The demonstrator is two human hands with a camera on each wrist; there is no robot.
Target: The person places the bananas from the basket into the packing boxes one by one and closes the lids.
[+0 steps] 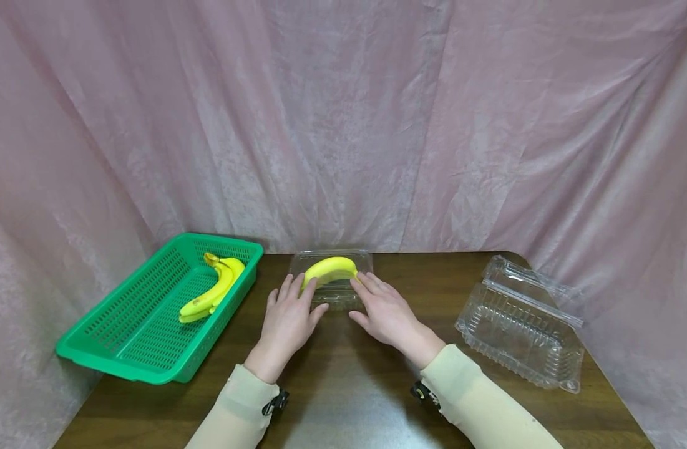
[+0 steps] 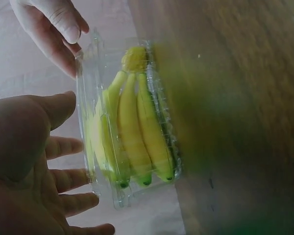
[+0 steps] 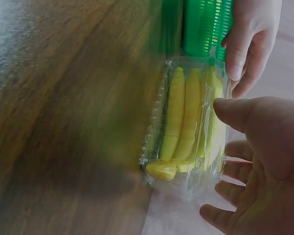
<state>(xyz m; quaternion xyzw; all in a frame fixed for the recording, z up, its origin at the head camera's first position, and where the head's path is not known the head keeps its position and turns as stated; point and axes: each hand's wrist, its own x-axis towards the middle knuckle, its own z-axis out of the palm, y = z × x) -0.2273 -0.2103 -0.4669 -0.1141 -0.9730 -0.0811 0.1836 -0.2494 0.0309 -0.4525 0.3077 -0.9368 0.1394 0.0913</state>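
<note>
A clear plastic clamshell box (image 1: 343, 300) stands at the back middle of the table with a bunch of yellow bananas (image 1: 332, 267) inside. In the left wrist view, several bananas (image 2: 131, 129) show through its ribbed wall, and the lid appears to lie over them. My left hand (image 1: 289, 319) is at the box's left side, its fingers spread and fairly straight. At the right side lies my right hand (image 1: 389, 317), fingers extended and thumb apart. Both hands' fingertips are at the box's edges; whether every finger touches is hard to tell.
On the left, a green plastic basket (image 1: 118, 365) holds more bananas (image 1: 214, 293). A second clear clamshell box (image 1: 517, 330) stands with its lid raised at the right. A pink curtain (image 1: 343, 125) hangs behind the brown wooden table (image 1: 343, 399).
</note>
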